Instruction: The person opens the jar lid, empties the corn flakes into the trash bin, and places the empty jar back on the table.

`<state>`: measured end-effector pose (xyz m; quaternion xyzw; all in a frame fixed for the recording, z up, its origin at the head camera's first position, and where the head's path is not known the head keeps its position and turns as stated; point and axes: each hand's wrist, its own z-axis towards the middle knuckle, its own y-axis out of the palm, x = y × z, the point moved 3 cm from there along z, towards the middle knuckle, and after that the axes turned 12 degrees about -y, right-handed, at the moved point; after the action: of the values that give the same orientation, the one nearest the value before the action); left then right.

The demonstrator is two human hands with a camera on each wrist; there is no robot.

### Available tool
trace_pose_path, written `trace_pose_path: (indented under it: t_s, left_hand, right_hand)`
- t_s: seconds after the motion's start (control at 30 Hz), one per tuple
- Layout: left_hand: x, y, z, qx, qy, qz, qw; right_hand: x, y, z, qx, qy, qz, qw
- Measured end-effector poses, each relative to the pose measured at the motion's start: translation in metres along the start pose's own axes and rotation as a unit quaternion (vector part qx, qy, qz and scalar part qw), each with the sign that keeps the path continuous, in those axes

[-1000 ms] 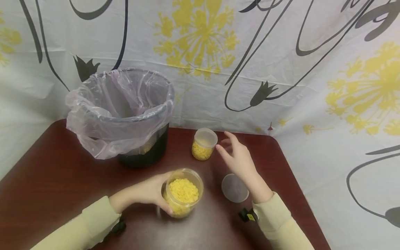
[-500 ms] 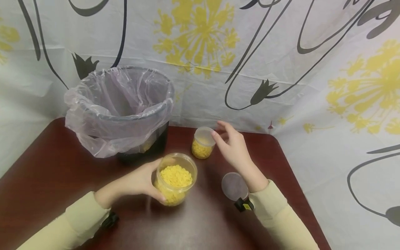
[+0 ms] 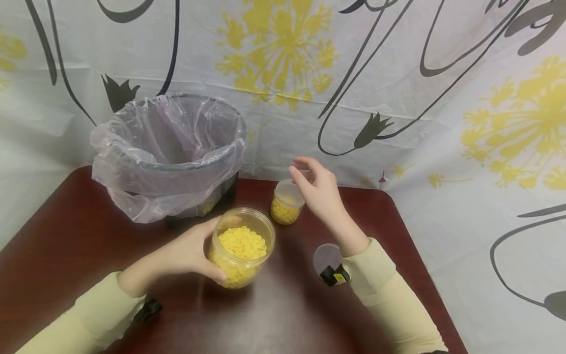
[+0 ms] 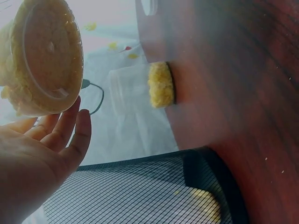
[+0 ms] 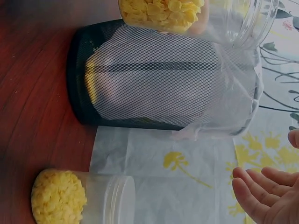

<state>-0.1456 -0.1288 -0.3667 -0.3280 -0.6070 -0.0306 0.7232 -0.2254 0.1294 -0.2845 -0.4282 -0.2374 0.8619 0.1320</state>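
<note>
A large clear plastic jar (image 3: 236,278) without a lid, partly filled with yellow flakes (image 3: 243,243), is in my left hand (image 3: 187,250). The thumb and fingers curl round its side. The left wrist view shows the jar's bottom (image 4: 51,46) raised off the table, slightly tilted. Farther back stands a smaller clear jar (image 3: 285,212) of yellow flakes, upright, with a whitish lid (image 5: 125,200) on it. My right hand (image 3: 320,191) hovers near that lid with loosely bent fingers holding nothing. In the right wrist view, its fingers (image 5: 254,184) are apart from the lid.
A black mesh bin (image 5: 154,79) with a translucent bag (image 3: 168,187) over its rim stands at the back left; something yellow shows low inside. A round lid (image 3: 324,254) lies on the dark red table (image 3: 283,314) under my right wrist. A patterned curtain (image 3: 283,132) closes the back.
My left hand has raised the large jar and shifted it left, toward the bin. My right hand has moved left and up over the small jar's lid. The small jar stays put.
</note>
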Motion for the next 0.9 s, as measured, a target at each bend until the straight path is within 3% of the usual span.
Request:
trace_pose_path:
  t_s: [0.43, 0.7, 0.9]
  left_hand:
    - [0.017, -0.028, -0.017, 0.048, -0.003, 0.054, 0.9974]
    - [0.027, -0.04, -0.024, 0.054, 0.018, 0.055, 0.9968]
    - [0.032, -0.048, -0.026, 0.061, 0.042, 0.068, 0.9949]
  right_hand:
    - [-0.009, 0.015, 0.027, 0.029, 0.016, 0.101, 0.9943]
    - [-0.014, 0.024, 0.041, 0.028, 0.016, 0.133, 0.9905]
    - [-0.013, 0.031, 0.051, 0.025, 0.045, 0.147, 0.9878]
